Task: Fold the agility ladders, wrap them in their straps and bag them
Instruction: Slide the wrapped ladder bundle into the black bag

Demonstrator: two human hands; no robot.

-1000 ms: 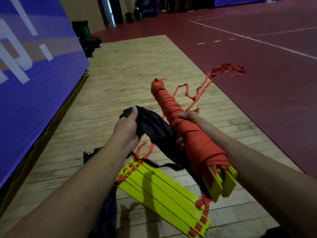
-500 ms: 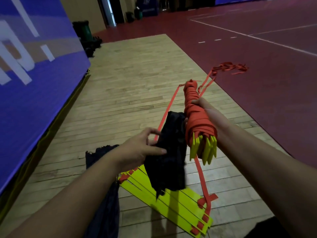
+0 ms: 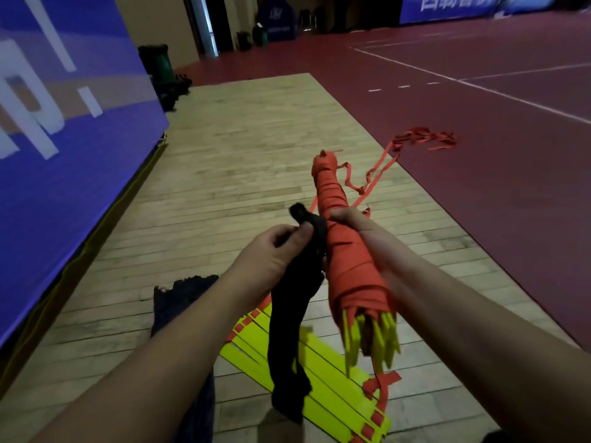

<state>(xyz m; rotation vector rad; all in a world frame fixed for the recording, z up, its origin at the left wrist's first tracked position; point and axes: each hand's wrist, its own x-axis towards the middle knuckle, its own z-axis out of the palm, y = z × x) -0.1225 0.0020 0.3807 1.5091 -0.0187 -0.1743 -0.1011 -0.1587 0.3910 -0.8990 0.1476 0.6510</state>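
My right hand (image 3: 350, 222) grips a folded ladder bundle (image 3: 347, 260) wound tight in orange strap, its yellow rung ends poking out toward me. Beside it, my left hand (image 3: 275, 254) pinches the top of a limp black bag (image 3: 289, 318) that hangs down and touches the bundle's left side. A second ladder (image 3: 332, 388), yellow rungs stacked flat with orange strap tabs, lies on the wooden floor below my hands. A loose orange strap (image 3: 419, 140) trails from it across to the red court.
Another dark bag (image 3: 179, 302) lies on the wooden floor (image 3: 243, 148) under my left forearm. A blue banner wall (image 3: 64, 129) runs along the left. Dark bins (image 3: 158, 65) stand at its far end. Red court (image 3: 495, 155) with white lines spreads to the right.
The bundle has tilted so its far end points away and its yellow ends face me. My left hand has shifted up to the bag's top edge, close against the bundle.
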